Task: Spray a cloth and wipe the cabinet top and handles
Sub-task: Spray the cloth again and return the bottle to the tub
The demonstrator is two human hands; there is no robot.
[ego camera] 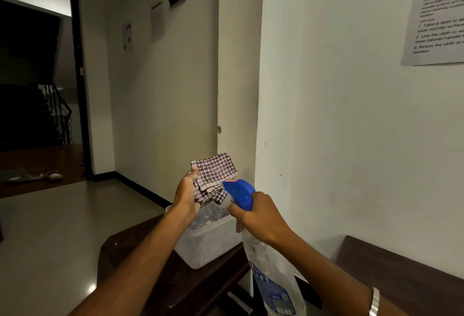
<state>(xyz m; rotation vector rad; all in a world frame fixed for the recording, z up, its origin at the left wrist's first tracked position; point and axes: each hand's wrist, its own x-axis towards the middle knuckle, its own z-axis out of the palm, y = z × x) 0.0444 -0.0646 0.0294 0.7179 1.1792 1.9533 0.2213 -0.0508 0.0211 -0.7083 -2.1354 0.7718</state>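
A spray bottle (266,265) is gripped at the neck by the right hand (261,215), fingers curled round it below the blue trigger head (239,191); the clear body, with a blue label, hangs down and tilts toward the camera. A pale band (374,302) is seen on the right wrist. The nozzle is pointed at a folded checked cloth (216,175), which is held up by the left hand (187,194), thumb and fingers pinched on its left edge. Cloth and nozzle are just beside each other, both in the air above a translucent plastic tub (206,243). The tub is seated at the far edge of a dark wooden cabinet top (140,253), against the wall corner. A second dark wooden surface (401,263) is seen to the right. A printed notice (437,14) is fixed to the near wall; further papers (157,18) are fixed to the far wall. Beyond, shoes (37,176) are noted on the floor by a dark doorway (37,77) with stairs behind it.
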